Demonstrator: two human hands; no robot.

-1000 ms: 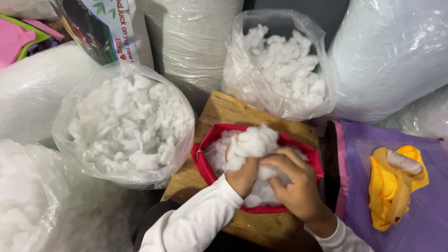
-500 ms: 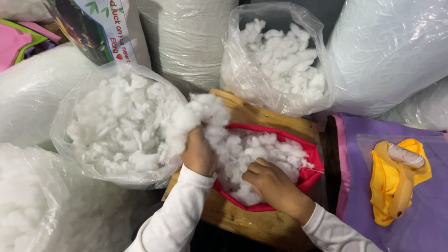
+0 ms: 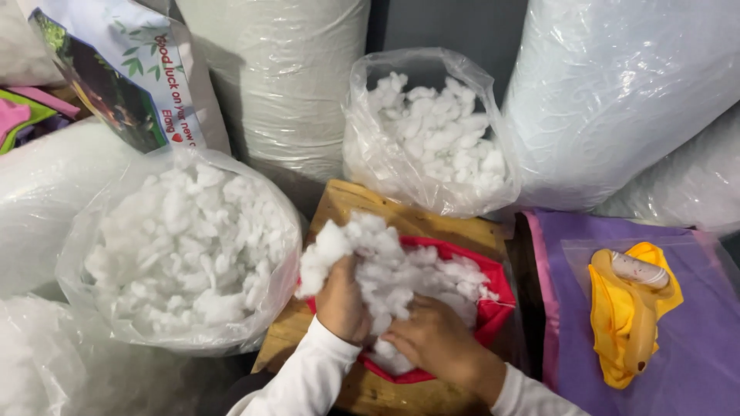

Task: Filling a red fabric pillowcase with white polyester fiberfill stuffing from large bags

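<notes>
White fibre stuffing (image 3: 401,266) fills the red fabric shell (image 3: 493,296) that we are working on, and both our hands are in it. Our left hand (image 3: 341,302) is closed around a thick clump of the stuffing, fingers curled tight, the tuft rising above the knuckles and bulging out past the hand's far side. Our right hand (image 3: 435,339) sits just beside the left, touching the same mass lower down; its fingers are bent and pressed into the fluff, though we cannot tell whether they grip a piece or only press on it. White sleeves cover both wrists.

Under the hands the red shell lies on a wooden counter (image 3: 420,219), whose bare planks show beyond the fingertips. Just outside the left hand, touching the counter's edge, stands a clear plastic bag (image 3: 181,254), open and heaped with more white stuffing. Ahead of both hands, at the counter's far edge, a second clear bag (image 3: 432,139) holds the same filling. Large wrapped white rolls (image 3: 617,100) stand behind the bags.

Outward of the right hand, well apart from it, a purple cloth (image 3: 694,354) lies flat with a yellow soft toy (image 3: 636,316) in a clear sleeve on top. Far beyond the left hand a printed card (image 3: 123,77) leans against the rolls.
</notes>
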